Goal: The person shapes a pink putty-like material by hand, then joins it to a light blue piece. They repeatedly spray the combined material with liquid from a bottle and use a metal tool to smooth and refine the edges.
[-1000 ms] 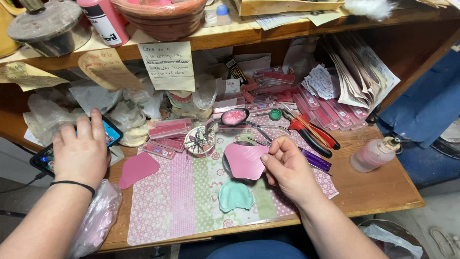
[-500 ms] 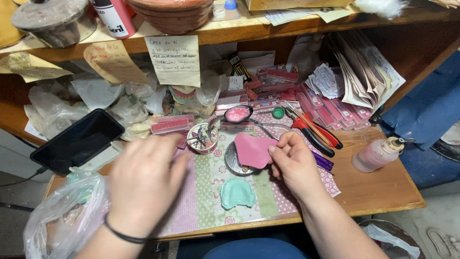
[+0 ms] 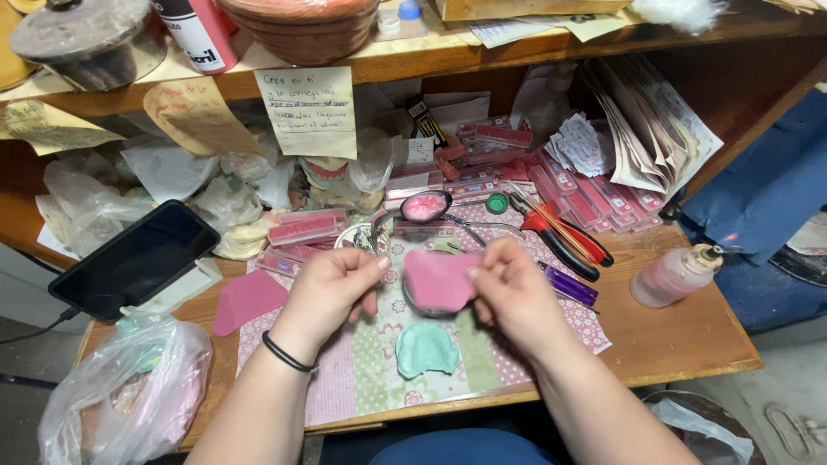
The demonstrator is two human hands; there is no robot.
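My right hand [image 3: 510, 294] pinches the right edge of a pink wax sheet [image 3: 438, 277], holding it just above a round metal dish on the patterned mat [image 3: 362, 379]. My left hand [image 3: 332, 288] is beside the sheet's left edge, fingers curled, close to it; I cannot tell whether they touch it. A teal dental mould [image 3: 425, 348] lies on the mat just below the sheet. A second pink wax piece [image 3: 248, 300] lies at the mat's left edge.
A black phone [image 3: 133, 258] leans at the left, a plastic bag [image 3: 121, 392] below it. Red-handled pliers [image 3: 564, 239], a purple lighter [image 3: 568, 284] and a pink bottle [image 3: 676, 274] lie to the right. A spoon of pink material [image 3: 425, 207] and boxes sit behind.
My left hand left the phone, swept right across the desk and now sits beside the pink wax sheet. My right hand kept holding the sheet in place.
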